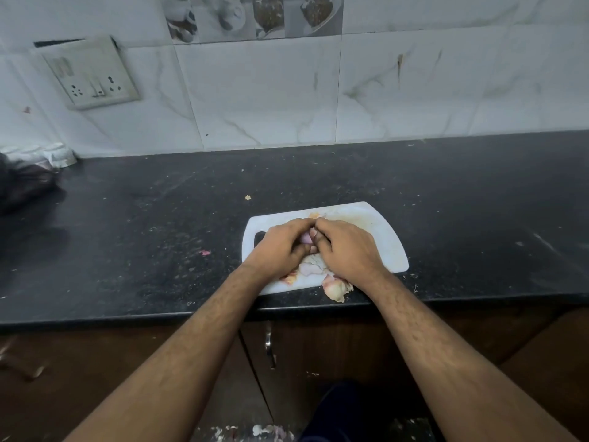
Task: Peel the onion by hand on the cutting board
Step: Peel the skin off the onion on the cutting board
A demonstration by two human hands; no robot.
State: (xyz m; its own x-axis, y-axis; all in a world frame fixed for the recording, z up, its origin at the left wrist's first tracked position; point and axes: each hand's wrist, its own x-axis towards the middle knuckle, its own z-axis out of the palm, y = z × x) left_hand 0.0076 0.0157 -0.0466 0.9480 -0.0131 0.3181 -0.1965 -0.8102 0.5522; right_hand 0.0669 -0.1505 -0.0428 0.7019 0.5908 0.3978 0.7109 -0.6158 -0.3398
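With both hands [314, 242] cupped around the small purple onion [305, 238], I'd pinch loose skin and strip it gently over the white plastic cutting board [379, 237].

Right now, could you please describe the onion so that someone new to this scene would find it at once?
On the black countertop lies a white cutting board. Above it the left hand and right hand meet, gripping the onion between their fingers. It is the small, smooth purple bulb, unlike the pale, papery loose skins lying at the board's near edge.

Smooth white plastic cutting board [379, 237] on glossy black stone countertop [159, 224] (speckled), papery onion skins [334, 290].
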